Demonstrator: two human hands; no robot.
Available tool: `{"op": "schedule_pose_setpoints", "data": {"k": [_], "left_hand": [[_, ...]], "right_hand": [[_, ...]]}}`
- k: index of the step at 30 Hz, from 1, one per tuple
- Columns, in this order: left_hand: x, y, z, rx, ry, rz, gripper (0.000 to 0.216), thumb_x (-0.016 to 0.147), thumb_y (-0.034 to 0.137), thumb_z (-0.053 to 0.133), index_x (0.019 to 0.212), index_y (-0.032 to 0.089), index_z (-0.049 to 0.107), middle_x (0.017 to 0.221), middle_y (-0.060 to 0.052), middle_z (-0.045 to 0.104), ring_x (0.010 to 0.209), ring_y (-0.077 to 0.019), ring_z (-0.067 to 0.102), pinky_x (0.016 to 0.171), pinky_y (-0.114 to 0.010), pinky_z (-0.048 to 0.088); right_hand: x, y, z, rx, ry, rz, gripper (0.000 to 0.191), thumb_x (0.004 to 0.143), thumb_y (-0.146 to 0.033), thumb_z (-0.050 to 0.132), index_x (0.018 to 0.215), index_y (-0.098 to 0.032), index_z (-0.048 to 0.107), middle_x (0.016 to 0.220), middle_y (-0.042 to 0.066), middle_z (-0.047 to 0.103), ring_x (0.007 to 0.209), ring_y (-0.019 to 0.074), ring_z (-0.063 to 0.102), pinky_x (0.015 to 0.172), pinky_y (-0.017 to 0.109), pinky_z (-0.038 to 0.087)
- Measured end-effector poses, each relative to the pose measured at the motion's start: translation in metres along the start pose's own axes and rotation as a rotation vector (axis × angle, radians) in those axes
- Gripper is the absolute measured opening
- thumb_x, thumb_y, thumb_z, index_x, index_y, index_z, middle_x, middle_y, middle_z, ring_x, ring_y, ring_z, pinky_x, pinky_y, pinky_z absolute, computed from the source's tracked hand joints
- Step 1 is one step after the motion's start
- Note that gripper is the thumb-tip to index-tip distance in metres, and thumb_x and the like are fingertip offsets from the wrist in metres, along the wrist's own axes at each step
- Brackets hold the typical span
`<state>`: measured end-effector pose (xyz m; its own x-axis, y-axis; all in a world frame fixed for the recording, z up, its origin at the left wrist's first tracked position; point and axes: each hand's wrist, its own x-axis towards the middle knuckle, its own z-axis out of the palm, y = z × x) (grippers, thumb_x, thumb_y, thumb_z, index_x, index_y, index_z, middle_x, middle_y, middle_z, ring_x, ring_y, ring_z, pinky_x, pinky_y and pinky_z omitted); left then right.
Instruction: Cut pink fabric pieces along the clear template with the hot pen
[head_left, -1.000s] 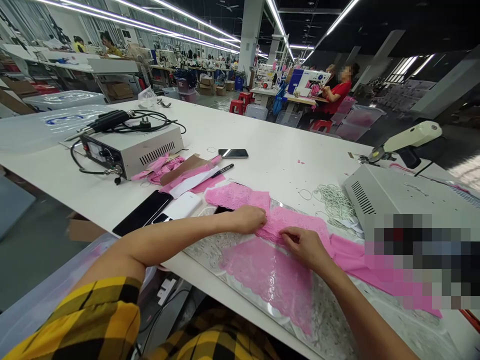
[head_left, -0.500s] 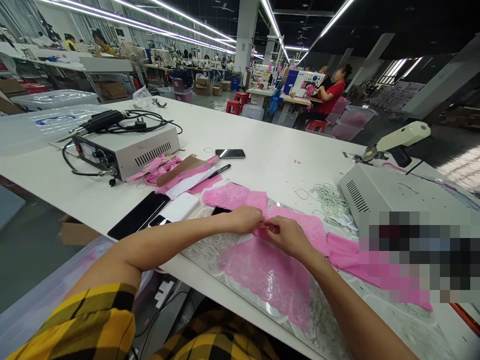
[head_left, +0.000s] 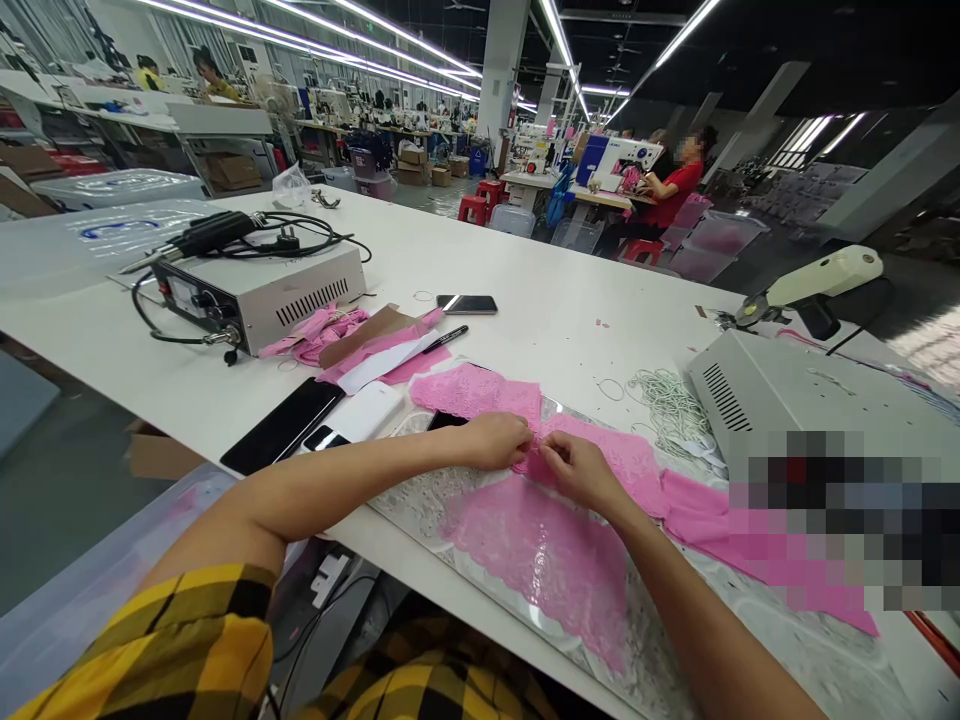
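At the near edge of a long white tabletop (head_left: 540, 290), a piece of pink lace (head_left: 540, 555) is seen spread flat on a glossy patterned sheet (head_left: 420, 500). Both hands are closed on it. The left hand (head_left: 501, 440) and the right hand (head_left: 581, 468) are set so close that the fingertips almost meet, and a small fold of the lace is pinched between them at its upper middle. The larger scalloped panel is laid at 6 o'clock from the hands, toward the table edge. A narrower band is run out to 3 o'clock beneath the right wrist, and another lobe is seen at 11 o'clock, just beyond the left knuckles.

A grey control box (head_left: 262, 290), topped by a black corded tool, is placed at 10 o'clock, well apart from the hands. Pink scraps (head_left: 330, 335), a black pen (head_left: 446, 338) and a dark phone (head_left: 466, 304) are scattered between. A larger black phone (head_left: 283, 425) is laid at 9 o'clock, near the left forearm. At 2 o'clock a tangle of pale cord (head_left: 667, 400) is seen just beside a second grey box (head_left: 787, 390), with a cream hand tool (head_left: 817, 275) rested behind it. A person in red (head_left: 671, 185) is seated at a sewing machine at 1 o'clock, far across the floor.
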<state>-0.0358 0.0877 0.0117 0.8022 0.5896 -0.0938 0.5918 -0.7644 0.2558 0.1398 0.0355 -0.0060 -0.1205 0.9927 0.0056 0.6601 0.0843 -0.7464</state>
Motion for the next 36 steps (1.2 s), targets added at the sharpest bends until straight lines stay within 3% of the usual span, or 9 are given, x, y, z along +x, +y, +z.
{"op": "schedule_pose_setpoints", "data": {"k": [6, 9, 16, 21, 24, 28, 31, 36], "left_hand": [[-0.006, 0.010, -0.007, -0.026, 0.033, -0.009, 0.013, 0.090, 0.022, 0.055, 0.088, 0.018, 0.068, 0.094, -0.004, 0.066, 0.087, -0.0181, 0.064, 0.070, -0.026, 0.045], [-0.005, 0.028, -0.009, -0.057, 0.089, -0.046, 0.021, 0.093, 0.034, 0.053, 0.092, 0.019, 0.067, 0.099, -0.005, 0.065, 0.094, -0.0200, 0.063, 0.075, -0.028, 0.047], [0.035, 0.082, 0.007, -0.114, 0.173, -0.183, 0.045, 0.088, 0.059, 0.051, 0.091, 0.016, 0.067, 0.099, -0.009, 0.065, 0.092, -0.0260, 0.065, 0.074, -0.034, 0.051], [0.069, 0.106, 0.017, -0.104, 0.211, -0.228, 0.040, 0.096, 0.048, 0.044, 0.092, 0.015, 0.066, 0.098, -0.010, 0.065, 0.087, -0.0234, 0.065, 0.071, -0.034, 0.051], [0.083, 0.117, 0.017, -0.071, 0.235, -0.218, 0.029, 0.097, 0.039, 0.049, 0.099, 0.015, 0.064, 0.100, -0.007, 0.064, 0.086, -0.0183, 0.063, 0.074, -0.033, 0.052], [0.094, 0.132, 0.014, -0.001, 0.291, -0.121, 0.019, 0.095, 0.027, 0.050, 0.101, 0.016, 0.064, 0.105, -0.009, 0.062, 0.096, -0.0212, 0.058, 0.082, -0.036, 0.050], [0.088, 0.145, 0.017, 0.059, 0.294, 0.042, 0.018, 0.090, 0.023, 0.050, 0.096, 0.016, 0.065, 0.107, -0.012, 0.062, 0.101, -0.0258, 0.055, 0.085, -0.040, 0.046], [0.051, 0.165, 0.042, 0.138, 0.141, 0.427, 0.016, 0.087, 0.021, 0.050, 0.085, 0.016, 0.065, 0.093, -0.012, 0.065, 0.092, -0.0242, 0.055, 0.089, -0.041, 0.042]], "right_hand": [[-0.007, 0.000, -0.018, 0.258, 0.091, 0.041, 0.034, 0.075, -0.053, 0.054, 0.068, -0.020, 0.057, 0.055, -0.002, 0.050, 0.051, 0.0111, 0.043, 0.049, 0.026, 0.038], [-0.012, 0.001, -0.028, 0.362, 0.187, 0.053, 0.036, 0.072, -0.055, 0.060, 0.069, -0.019, 0.058, 0.060, 0.000, 0.057, 0.058, 0.0128, 0.053, 0.057, 0.028, 0.048], [-0.019, 0.003, -0.046, 0.492, 0.434, 0.054, 0.036, 0.068, -0.053, 0.066, 0.070, -0.018, 0.060, 0.060, 0.002, 0.064, 0.055, 0.0134, 0.059, 0.058, 0.029, 0.054], [-0.031, 0.003, -0.070, 0.537, 0.649, 0.018, 0.032, 0.069, -0.049, 0.067, 0.072, -0.017, 0.061, 0.063, 0.003, 0.067, 0.054, 0.0132, 0.060, 0.055, 0.028, 0.055], [-0.046, 0.009, -0.094, 0.540, 0.835, 0.008, 0.032, 0.071, -0.049, 0.064, 0.078, -0.017, 0.060, 0.066, 0.003, 0.067, 0.056, 0.0131, 0.061, 0.055, 0.028, 0.055], [-0.086, 0.031, -0.122, 0.494, 1.097, 0.075, 0.033, 0.074, -0.050, 0.059, 0.083, -0.018, 0.057, 0.070, 0.001, 0.066, 0.053, 0.0110, 0.058, 0.054, 0.027, 0.053], [-0.131, 0.055, -0.129, 0.423, 1.203, 0.201, 0.030, 0.075, -0.049, 0.056, 0.080, -0.019, 0.055, 0.066, 0.000, 0.063, 0.046, 0.0095, 0.050, 0.048, 0.026, 0.046], [-0.206, 0.087, -0.118, 0.223, 1.054, 0.497, 0.020, 0.070, -0.040, 0.059, 0.064, -0.021, 0.059, 0.049, 0.000, 0.058, 0.040, 0.0123, 0.045, 0.043, 0.028, 0.035]]}}
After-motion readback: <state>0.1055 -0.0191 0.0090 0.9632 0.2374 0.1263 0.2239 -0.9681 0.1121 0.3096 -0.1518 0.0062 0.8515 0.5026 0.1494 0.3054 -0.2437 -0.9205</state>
